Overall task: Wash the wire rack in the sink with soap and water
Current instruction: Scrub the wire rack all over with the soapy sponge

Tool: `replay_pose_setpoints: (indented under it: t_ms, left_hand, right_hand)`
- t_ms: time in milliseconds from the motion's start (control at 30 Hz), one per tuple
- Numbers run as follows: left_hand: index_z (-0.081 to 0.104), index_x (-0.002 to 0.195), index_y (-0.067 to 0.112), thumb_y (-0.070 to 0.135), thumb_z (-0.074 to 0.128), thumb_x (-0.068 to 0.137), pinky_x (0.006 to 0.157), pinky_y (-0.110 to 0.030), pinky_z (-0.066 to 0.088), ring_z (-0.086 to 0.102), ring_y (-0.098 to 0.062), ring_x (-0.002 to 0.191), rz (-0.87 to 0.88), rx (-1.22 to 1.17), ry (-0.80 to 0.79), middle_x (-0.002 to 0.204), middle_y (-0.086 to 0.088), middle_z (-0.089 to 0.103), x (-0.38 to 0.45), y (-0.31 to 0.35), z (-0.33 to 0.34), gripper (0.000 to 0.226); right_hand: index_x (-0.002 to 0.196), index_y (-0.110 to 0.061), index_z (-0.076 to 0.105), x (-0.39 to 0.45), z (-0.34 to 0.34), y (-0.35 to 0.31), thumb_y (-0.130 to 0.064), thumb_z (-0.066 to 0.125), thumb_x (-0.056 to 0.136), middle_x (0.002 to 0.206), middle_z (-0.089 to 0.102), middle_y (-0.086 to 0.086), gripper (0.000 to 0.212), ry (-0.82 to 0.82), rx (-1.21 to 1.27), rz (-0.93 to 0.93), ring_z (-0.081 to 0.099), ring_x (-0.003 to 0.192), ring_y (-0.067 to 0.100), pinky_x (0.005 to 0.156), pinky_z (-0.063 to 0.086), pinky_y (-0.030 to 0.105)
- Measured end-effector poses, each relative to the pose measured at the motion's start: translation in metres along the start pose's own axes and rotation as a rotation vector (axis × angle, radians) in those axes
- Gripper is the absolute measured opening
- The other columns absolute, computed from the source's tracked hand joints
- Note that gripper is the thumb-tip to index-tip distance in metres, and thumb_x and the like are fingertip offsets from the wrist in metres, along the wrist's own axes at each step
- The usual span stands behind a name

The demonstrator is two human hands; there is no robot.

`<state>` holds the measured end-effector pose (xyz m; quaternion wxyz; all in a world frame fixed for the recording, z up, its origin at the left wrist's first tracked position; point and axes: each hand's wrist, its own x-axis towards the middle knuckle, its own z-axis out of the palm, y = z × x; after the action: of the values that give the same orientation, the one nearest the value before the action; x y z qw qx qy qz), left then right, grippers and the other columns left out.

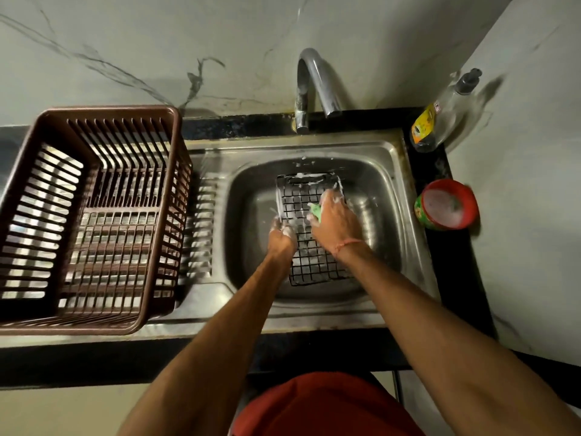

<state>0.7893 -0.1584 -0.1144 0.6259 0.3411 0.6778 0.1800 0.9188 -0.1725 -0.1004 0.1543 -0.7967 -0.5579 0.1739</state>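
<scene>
In the steel sink basin (371, 184), two soapy hands work on a black wire grid rack (309, 262).

From the left: a brown slatted plastic dish basket (94, 215) stands on the drainboard; the left hand (282, 235) curls round the rack's left edge; the right hand (334, 221) presses a green scrub pad (315, 211) onto the sudsy grid, fingers curled over it; a curved chrome tap (314, 86) rises behind; a clear pump bottle (440, 118) and a red soap tub (448, 205) sit at right.

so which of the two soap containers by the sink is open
The round red tub showing whitish soap; the clear pump bottle behind it is capped.
</scene>
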Motion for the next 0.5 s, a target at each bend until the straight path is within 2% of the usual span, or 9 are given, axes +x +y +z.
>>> replay_pose_setpoints:
  t_ms: [67, 133, 200, 267, 333, 400, 433, 500]
  left_hand:
    - [0.017, 0.171, 0.024, 0.02, 0.037, 0.117, 0.052, -0.01, 0.053, 0.06, -0.012, 0.088, 0.051, 0.0, -0.036, 0.163, -0.017, 0.043, -0.011, 0.0, 0.003, 0.058]
    - [0.015, 0.172, 0.024, 0.022, 0.036, 0.118, 0.073, -0.015, 0.057, 0.062, -0.024, 0.119, 0.106, 0.01, -0.048, 0.166, -0.015, 0.04, -0.017, -0.003, 0.003, 0.058]
    - [0.018, 0.171, 0.027, 0.032, 0.037, 0.116, 0.095, -0.031, 0.06, 0.058, -0.026, 0.131, 0.129, 0.001, -0.033, 0.166, -0.013, 0.041, -0.021, -0.002, 0.002, 0.059]
    - [0.026, 0.168, 0.029, 0.053, 0.04, 0.101, 0.115, -0.05, 0.05, 0.056, -0.029, 0.138, 0.135, -0.02, -0.003, 0.163, -0.01, 0.047, -0.011, -0.006, 0.002, 0.073]
    - [0.032, 0.166, 0.03, 0.068, 0.038, 0.091, 0.12, -0.058, 0.044, 0.053, -0.032, 0.144, 0.142, -0.025, 0.001, 0.163, -0.008, 0.048, -0.006, -0.006, 0.001, 0.084]
    - [0.031, 0.167, 0.03, 0.06, 0.038, 0.105, 0.117, -0.06, 0.046, 0.05, -0.033, 0.146, 0.114, -0.029, -0.03, 0.164, -0.005, 0.044, -0.011, 0.003, 0.003, 0.068]
    - [0.032, 0.166, 0.03, 0.058, 0.037, 0.108, 0.116, -0.059, 0.047, 0.05, -0.033, 0.146, 0.086, -0.026, -0.036, 0.164, -0.005, 0.044, -0.013, 0.006, 0.003, 0.065]
    - [0.04, 0.162, 0.033, 0.075, 0.04, 0.096, 0.118, -0.058, 0.045, 0.049, -0.031, 0.147, 0.047, -0.06, -0.042, 0.165, -0.002, 0.046, -0.017, 0.008, 0.006, 0.079]
  right_hand:
    - [0.134, -0.016, 0.043, 0.016, 0.007, 0.003, -0.012, 0.077, 0.087, 0.129, 0.056, 0.013, 0.058, -0.113, -0.013, 0.036, 0.063, 0.091, 0.02, 0.063, 0.05, 0.022]
    - [0.128, -0.017, 0.051, 0.025, 0.013, 0.004, -0.007, 0.081, 0.081, 0.133, 0.053, 0.013, 0.057, -0.188, -0.031, 0.002, 0.062, 0.106, 0.027, 0.079, 0.055, 0.03]
    - [0.117, -0.022, 0.059, 0.029, 0.015, 0.007, -0.012, 0.085, 0.08, 0.128, 0.056, 0.009, 0.046, -0.178, 0.002, 0.004, 0.059, 0.111, 0.027, 0.091, 0.056, 0.035]
    - [0.11, -0.025, 0.062, 0.031, 0.017, 0.011, -0.012, 0.085, 0.08, 0.119, 0.06, 0.002, 0.041, -0.118, 0.111, 0.005, 0.059, 0.105, 0.02, 0.089, 0.055, 0.029]
    - [0.112, -0.022, 0.067, 0.035, 0.013, 0.007, -0.001, 0.077, 0.084, 0.116, 0.064, -0.003, 0.036, -0.007, 0.21, 0.015, 0.062, 0.1, 0.014, 0.078, 0.049, 0.016]
    - [0.115, -0.017, 0.07, 0.042, 0.008, -0.004, 0.008, 0.067, 0.089, 0.115, 0.068, -0.005, 0.036, 0.139, 0.304, 0.118, 0.062, 0.097, 0.008, 0.067, 0.043, 0.005]
    - [0.116, -0.016, 0.071, 0.048, 0.007, -0.009, 0.01, 0.067, 0.089, 0.115, 0.07, -0.004, 0.037, 0.191, 0.404, 0.192, 0.063, 0.098, 0.007, 0.064, 0.044, 0.002]
    - [0.114, -0.014, 0.07, 0.053, 0.007, -0.017, 0.006, 0.073, 0.085, 0.112, 0.071, -0.003, 0.035, 0.19, 0.625, 0.27, 0.063, 0.099, 0.007, 0.067, 0.047, 0.002]
